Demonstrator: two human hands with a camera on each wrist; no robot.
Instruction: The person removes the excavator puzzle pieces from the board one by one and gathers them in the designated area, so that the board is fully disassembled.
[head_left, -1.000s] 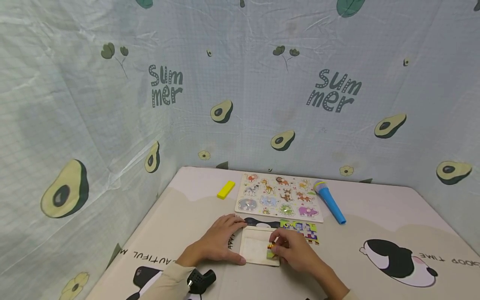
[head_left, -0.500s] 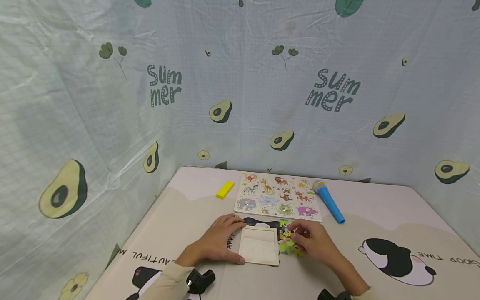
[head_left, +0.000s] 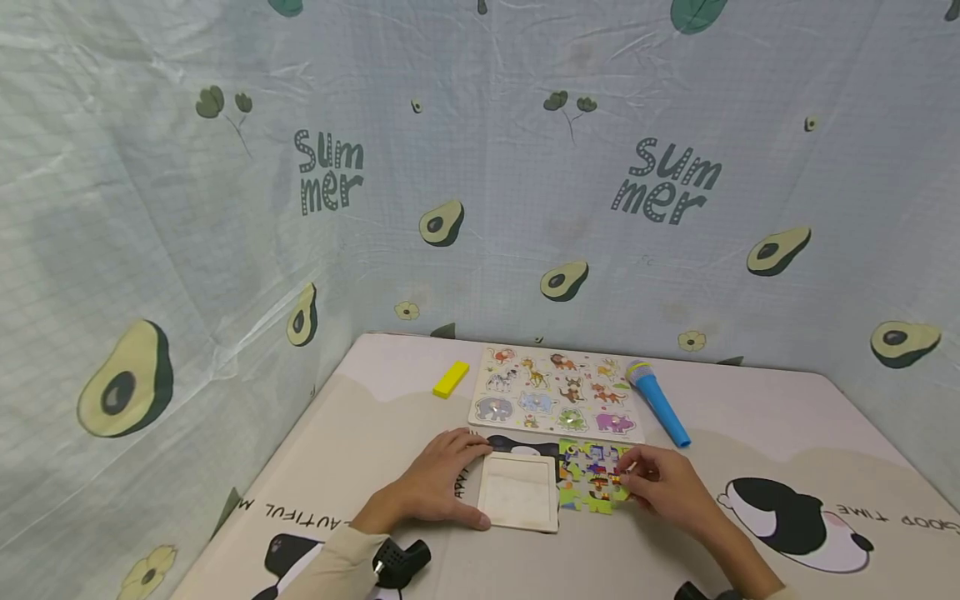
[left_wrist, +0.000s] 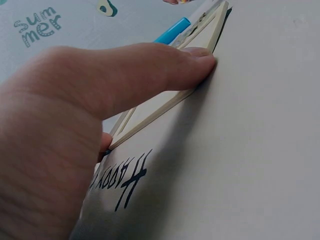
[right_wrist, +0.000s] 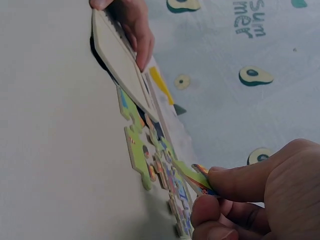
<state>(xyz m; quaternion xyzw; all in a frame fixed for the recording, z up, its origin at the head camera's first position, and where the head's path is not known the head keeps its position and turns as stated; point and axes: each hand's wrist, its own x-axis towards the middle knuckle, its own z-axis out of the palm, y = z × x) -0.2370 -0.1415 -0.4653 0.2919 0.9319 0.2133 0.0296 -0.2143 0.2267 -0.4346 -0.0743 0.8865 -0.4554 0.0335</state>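
A shallow square wooden puzzle tray [head_left: 517, 493] lies on the table with its bare inside facing up. My left hand [head_left: 442, 479] holds the tray's left side, thumb at the near corner and fingertips at the far corner. Just right of the tray lies a cluster of colourful jigsaw pieces [head_left: 585, 475], mostly green with bits of blue, purple and orange. At the cluster's right edge, my right hand [head_left: 667, 492] pinches a green and orange jigsaw piece [right_wrist: 190, 175] between thumb and fingers. The right wrist view shows that piece tilted, partly covered by the fingertips.
Behind the tray lies a wooden animal peg puzzle board [head_left: 558, 393]. A blue toy microphone [head_left: 660, 407] is at its right, a yellow block [head_left: 451, 379] at its left. Printed cloth walls [head_left: 495, 208] rise behind and beside the table [head_left: 750, 442].
My right hand has moved right from over the tray to the far side of the jigsaw pieces, uncovering more of them. My left hand stays on the tray.
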